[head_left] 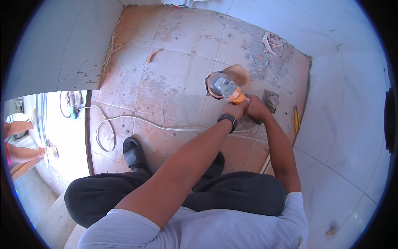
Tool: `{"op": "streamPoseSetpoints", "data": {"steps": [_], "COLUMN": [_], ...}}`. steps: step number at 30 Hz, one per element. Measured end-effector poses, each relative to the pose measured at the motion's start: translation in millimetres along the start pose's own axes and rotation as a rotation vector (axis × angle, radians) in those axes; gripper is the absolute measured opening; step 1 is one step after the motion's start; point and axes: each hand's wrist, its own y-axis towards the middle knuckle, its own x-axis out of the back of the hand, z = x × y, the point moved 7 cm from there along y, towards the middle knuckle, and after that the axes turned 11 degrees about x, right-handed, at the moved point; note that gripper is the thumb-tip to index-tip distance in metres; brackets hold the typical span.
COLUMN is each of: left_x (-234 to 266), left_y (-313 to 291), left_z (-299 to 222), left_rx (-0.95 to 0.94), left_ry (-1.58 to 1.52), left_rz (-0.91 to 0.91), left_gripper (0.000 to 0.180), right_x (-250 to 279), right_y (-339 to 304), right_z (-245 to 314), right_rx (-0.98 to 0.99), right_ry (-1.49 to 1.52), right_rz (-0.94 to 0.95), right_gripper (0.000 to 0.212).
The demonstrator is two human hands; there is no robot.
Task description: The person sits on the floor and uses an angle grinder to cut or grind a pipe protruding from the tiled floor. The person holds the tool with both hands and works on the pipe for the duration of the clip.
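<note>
My left hand (234, 111), a dark watch on its wrist, is closed on the orange-and-grey angle grinder (235, 95). Behind it, my right hand (258, 109) also grips the tool's body, toward the cord end. The grinder tilts over the tiled floor (174, 79), its round disc (215, 81) right at a rounded cut in a tile. Whether the disc is spinning or touching the edge cannot be made out. Beside the cut lies a brown, dusty patch (238, 74). My fingers partly hide the grinder's rear.
A white cord (161, 128) loops across the floor to the left doorway. Rubble (259, 62) lies far right, near a square floor opening (270, 101). A yellow stick-like tool (296, 119) rests by the right wall. Another person's limbs (25, 153) show at left.
</note>
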Motion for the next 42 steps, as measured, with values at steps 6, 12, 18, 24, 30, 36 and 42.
{"op": "streamPoseSetpoints", "data": {"steps": [6,12,18,24,30,36,42], "left_x": [-1,2,1,1,0,-1,-1], "left_y": [7,3,2,9,7,8,10], "left_z": [2,-4,-3,0,1,1,1], "left_rx": [0.028,-0.003,0.043,0.054,0.044,0.028,0.026], "left_ry": [0.091,0.084,0.062,0.097,0.061,0.059,0.093], "left_rz": [-0.011,-0.004,0.017,-0.002,0.023,0.021,-0.006], "left_gripper": [0.085,0.085,0.089,0.091,0.088,0.087,0.086], "right_x": [-5,-3,-1,0,-2,0,1], "right_y": [0,2,2,4,5,7,6], "right_z": [-12,-8,-1,1,-1,-1,-5], "right_rx": [0.009,0.018,-0.006,0.018,0.025,0.037,0.025], "right_ry": [0.091,0.127,0.092,0.07,0.058,0.056,0.085], "right_rz": [-0.025,-0.008,0.034,0.06,0.08,0.082,0.063], "right_gripper": [0.042,0.047,0.052,0.055,0.056,0.054,0.052]}}
